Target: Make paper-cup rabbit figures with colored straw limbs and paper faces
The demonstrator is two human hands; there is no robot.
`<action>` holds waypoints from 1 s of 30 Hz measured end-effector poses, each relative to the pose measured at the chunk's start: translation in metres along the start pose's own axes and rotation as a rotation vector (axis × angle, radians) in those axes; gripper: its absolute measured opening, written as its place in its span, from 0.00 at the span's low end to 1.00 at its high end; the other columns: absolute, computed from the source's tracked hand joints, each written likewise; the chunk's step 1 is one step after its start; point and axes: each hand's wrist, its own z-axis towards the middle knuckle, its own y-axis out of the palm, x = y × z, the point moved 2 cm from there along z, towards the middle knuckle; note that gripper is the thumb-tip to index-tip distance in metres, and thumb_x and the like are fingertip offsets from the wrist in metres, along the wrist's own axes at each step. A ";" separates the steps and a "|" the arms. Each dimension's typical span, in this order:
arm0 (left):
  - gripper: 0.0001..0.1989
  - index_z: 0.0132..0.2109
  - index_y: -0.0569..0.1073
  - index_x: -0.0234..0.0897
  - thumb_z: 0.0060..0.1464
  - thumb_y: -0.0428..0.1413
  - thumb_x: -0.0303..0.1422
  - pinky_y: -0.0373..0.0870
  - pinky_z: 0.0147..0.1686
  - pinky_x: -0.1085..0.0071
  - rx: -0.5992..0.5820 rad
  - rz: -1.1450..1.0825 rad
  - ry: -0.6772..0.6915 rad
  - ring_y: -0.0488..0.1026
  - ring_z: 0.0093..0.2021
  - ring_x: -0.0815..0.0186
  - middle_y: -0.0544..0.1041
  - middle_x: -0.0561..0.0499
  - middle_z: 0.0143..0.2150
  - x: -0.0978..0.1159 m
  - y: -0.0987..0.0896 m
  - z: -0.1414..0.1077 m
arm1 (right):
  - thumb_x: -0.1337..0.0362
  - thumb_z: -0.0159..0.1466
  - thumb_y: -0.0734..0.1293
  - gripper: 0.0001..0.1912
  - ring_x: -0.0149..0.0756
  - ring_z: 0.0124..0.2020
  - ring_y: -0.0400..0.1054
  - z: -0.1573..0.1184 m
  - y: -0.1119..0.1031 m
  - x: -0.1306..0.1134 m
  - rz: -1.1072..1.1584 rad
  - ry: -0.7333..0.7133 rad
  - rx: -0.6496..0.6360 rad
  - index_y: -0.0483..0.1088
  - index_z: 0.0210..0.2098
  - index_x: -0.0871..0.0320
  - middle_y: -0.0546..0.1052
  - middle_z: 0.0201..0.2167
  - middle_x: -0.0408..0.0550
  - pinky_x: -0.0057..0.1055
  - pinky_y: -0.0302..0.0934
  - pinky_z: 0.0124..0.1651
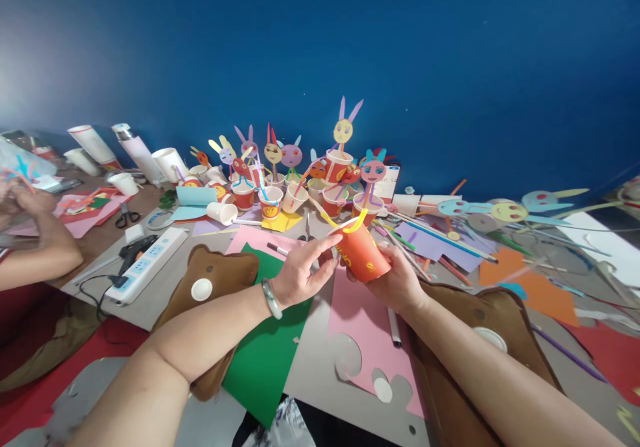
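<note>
My right hand (400, 277) is wrapped round a red-orange paper cup (367, 257) with yellow print, tilted with its rim to the upper left. A bent yellow strip (360, 222), perhaps a pipe cleaner, stands out of the rim. My left hand (305, 270), with a pale bangle at the wrist, is at the cup's left side. Its index finger and thumb are stretched out and apart, the index fingertip at the rim; whether it presses there I cannot tell. Below lie pink paper (357, 327) with round cut-outs and a green sheet (273, 347).
Cups with paper rabbit figures (343, 130) stand along the blue wall. Brown cushions (200, 274) lie under both forearms. A power strip (147, 267) and scissors (127, 216) are at left, with another person's arm (37, 234) beyond. Coloured paper (525, 280) and sticks litter the right.
</note>
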 end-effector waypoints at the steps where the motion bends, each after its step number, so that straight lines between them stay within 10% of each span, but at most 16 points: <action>1: 0.24 0.63 0.66 0.42 0.61 0.54 0.31 0.70 0.55 0.60 -0.006 0.005 0.005 0.75 0.52 0.60 0.74 0.42 0.59 0.000 0.000 0.000 | 0.47 0.61 0.59 0.19 0.50 0.34 0.76 0.000 0.000 0.000 0.007 0.002 0.005 0.71 0.33 0.55 0.79 0.28 0.52 0.43 0.70 0.30; 22: 0.25 0.65 0.63 0.40 0.61 0.52 0.30 0.71 0.56 0.57 -0.042 0.027 -0.012 0.75 0.54 0.59 0.71 0.40 0.62 0.003 0.001 -0.001 | 0.47 0.59 0.60 0.18 0.49 0.34 0.75 0.000 -0.001 0.005 0.032 0.009 -0.011 0.71 0.30 0.54 0.78 0.27 0.50 0.41 0.67 0.30; 30: 0.28 0.67 0.60 0.41 0.61 0.52 0.27 0.75 0.53 0.61 0.034 0.074 0.184 0.77 0.52 0.61 0.72 0.39 0.61 0.003 0.002 0.000 | 0.47 0.60 0.61 0.18 0.43 0.29 0.74 -0.001 0.001 0.002 0.051 0.001 -0.038 0.71 0.31 0.55 0.78 0.26 0.48 0.37 0.67 0.29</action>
